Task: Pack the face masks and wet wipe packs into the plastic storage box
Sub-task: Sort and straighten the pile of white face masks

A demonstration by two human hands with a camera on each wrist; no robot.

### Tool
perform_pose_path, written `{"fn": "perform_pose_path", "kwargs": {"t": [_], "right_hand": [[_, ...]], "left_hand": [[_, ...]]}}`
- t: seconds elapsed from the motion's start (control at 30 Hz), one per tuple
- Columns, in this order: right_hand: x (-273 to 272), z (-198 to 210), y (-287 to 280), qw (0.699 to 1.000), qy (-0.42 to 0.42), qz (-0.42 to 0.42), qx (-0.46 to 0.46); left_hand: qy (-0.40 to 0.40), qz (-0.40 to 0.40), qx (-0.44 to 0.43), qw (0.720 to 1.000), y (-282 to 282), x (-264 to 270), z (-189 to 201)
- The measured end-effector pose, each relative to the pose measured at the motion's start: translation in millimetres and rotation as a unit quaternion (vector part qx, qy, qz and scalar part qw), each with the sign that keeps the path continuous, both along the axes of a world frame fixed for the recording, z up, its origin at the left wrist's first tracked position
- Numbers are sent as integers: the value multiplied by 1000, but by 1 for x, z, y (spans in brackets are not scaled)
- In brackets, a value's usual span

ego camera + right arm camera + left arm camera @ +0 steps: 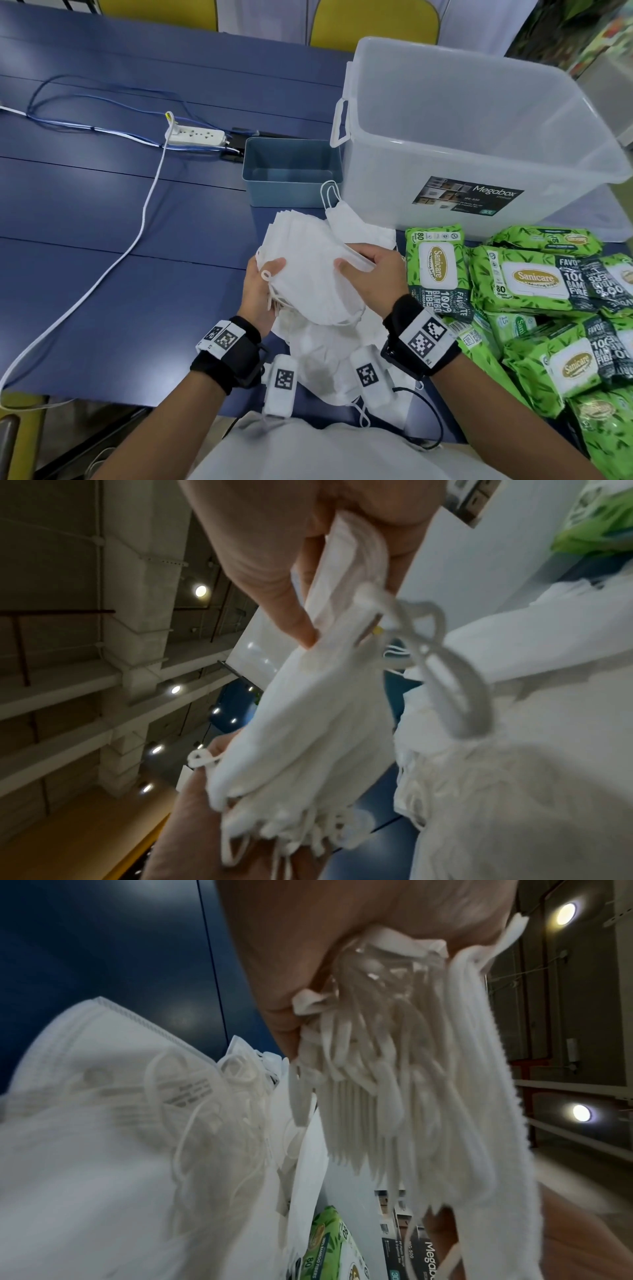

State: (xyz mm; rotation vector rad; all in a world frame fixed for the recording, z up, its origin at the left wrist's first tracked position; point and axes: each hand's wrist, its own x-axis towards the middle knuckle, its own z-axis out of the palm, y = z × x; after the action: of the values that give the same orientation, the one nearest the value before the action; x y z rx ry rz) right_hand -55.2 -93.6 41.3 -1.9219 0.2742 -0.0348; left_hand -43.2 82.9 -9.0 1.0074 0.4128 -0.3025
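A thick stack of white face masks (pixel 310 270) is held above the blue table between both hands. My left hand (pixel 262 286) grips its left end, thumb on top, with ear loops (pixel 363 1053) bunched under the palm. My right hand (pixel 368 270) grips the right end, thumb across the stack (pixel 318 723). More loose masks (pixel 329 363) lie beneath, near the table's front edge, and a few (pixel 356 222) behind. Green wet wipe packs (pixel 524 277) are piled on the right. The clear plastic storage box (pixel 479 144) stands open at the back right; no contents are visible in it.
A small blue-grey bin (pixel 291 174) stands left of the storage box. A white power strip (pixel 197 137) with blue and white cables (pixel 137 236) lies on the left of the table (pixel 102 212). Yellow chairs (pixel 373 20) stand behind.
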Motion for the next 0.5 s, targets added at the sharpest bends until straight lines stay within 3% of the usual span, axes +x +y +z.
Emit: {"fn": "perform_pose_path", "kwargs": {"t": [0.13, 0.23, 0.3, 0.37, 0.43, 0.5], "right_hand": [[5, 3, -13, 998, -38, -27, -29], [7, 12, -21, 985, -42, -77, 149], [5, 21, -16, 959, -43, -52, 276], [2, 25, -7, 941, -40, -10, 336], [3, 22, 3, 947, -38, 11, 319], [5, 12, 9, 977, -55, 10, 205]], "left_hand": [[19, 26, -2, 999, 4, 3, -8], [29, 45, 3, 999, 4, 5, -11], [22, 42, 13, 999, 3, 4, -12], [-7, 28, 34, 999, -1, 3, -12], [-23, 20, 37, 999, -6, 2, -12], [-31, 24, 39, 998, -10, 0, -13]]}}
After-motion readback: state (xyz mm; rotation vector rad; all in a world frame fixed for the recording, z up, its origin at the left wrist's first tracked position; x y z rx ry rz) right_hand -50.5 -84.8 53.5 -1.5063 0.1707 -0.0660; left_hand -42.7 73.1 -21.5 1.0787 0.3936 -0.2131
